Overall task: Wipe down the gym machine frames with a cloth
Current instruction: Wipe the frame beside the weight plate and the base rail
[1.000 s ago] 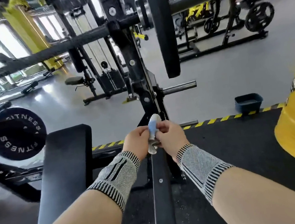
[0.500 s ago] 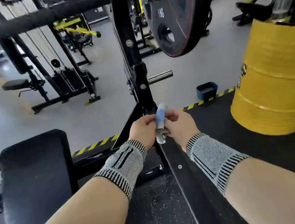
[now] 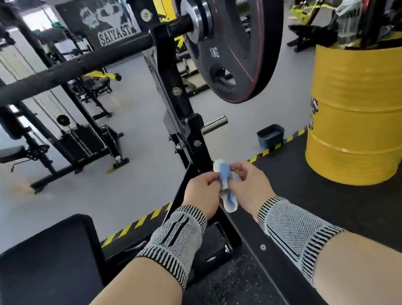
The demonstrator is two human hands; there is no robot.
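Note:
A small blue and white cloth [image 3: 225, 182] is bunched between both hands at centre frame. My left hand [image 3: 201, 192] grips its left side and my right hand [image 3: 249, 184] pinches its right side, fingers curled. Both wrists wear grey knitted bands. The hands hover just in front of the black upright post [image 3: 179, 98] of the bench-press frame, above its black base rail [image 3: 268, 251] that runs toward me. Neither the cloth nor the hands touch the frame.
A barbell [image 3: 55, 77] lies across the rack with a 10 kg plate [image 3: 232, 31] overhead on the right. A black bench pad [image 3: 47, 280] sits at lower left. A yellow drum [image 3: 370, 113] stands at right, a small blue bin [image 3: 270, 136] beyond the striped floor edge.
My view has swung right and closer: the plate and yellow drum loom larger. The hands keep hold of the cloth and have bunched it a little more.

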